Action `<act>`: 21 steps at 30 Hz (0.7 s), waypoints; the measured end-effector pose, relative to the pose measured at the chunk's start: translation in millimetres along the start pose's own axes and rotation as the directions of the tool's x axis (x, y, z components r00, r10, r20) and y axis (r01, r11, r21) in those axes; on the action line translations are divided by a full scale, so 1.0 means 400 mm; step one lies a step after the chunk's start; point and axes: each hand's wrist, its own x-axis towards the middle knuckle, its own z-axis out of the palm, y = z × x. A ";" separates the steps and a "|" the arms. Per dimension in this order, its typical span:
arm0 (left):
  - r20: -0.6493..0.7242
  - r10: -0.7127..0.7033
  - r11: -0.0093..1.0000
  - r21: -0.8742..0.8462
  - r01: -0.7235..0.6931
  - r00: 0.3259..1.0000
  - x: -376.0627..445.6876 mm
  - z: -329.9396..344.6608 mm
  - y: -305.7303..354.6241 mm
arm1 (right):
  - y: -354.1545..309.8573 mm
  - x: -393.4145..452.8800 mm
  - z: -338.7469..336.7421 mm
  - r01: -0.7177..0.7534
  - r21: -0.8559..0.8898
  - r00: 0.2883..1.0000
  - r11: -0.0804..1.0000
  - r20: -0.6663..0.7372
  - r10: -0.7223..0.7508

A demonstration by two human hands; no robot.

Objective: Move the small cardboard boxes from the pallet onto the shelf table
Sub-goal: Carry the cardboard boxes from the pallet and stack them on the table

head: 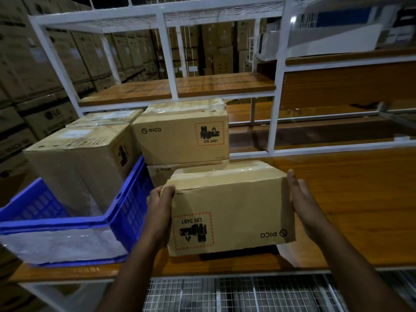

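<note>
Both hands hold a cardboard box (231, 210) near the front edge of the wooden shelf table (349, 199), its printed label upside down. The left hand (161, 206) curls its fingers over the box's left top corner; the right hand (304, 201) presses flat, fingers together, against its right side. Behind it two boxes (180, 136) are stacked, beside a blue crate (126, 212) with another carton (76, 163) at the table's left end.

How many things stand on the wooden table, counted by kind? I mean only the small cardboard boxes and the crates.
Small cardboard boxes: 5 (held box, upper PICO box, lower PICO box, box in crate, rear box)
Blue plastic crates: 1
Total: 6
</note>
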 end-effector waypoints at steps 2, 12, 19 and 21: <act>0.007 -0.015 1.000 0.009 0.014 1.000 -0.009 0.003 0.002 | 0.001 0.003 0.002 -0.004 -0.004 1.000 1.000 0.000 0.004; 0.023 -0.048 0.994 -0.101 0.050 0.999 -0.025 -0.001 0.009 | -0.046 -0.028 0.024 0.171 -0.061 0.983 0.983 -0.056 -0.174; 0.020 -0.101 0.984 -0.145 0.103 0.995 -0.028 -0.036 0.009 | -0.112 -0.045 0.014 0.344 -0.223 0.937 0.912 0.013 -0.350; 0.058 -0.103 0.984 -0.143 0.110 0.993 -0.035 -0.039 0.015 | -0.127 -0.044 0.017 0.379 -0.292 0.916 0.878 -0.019 -0.401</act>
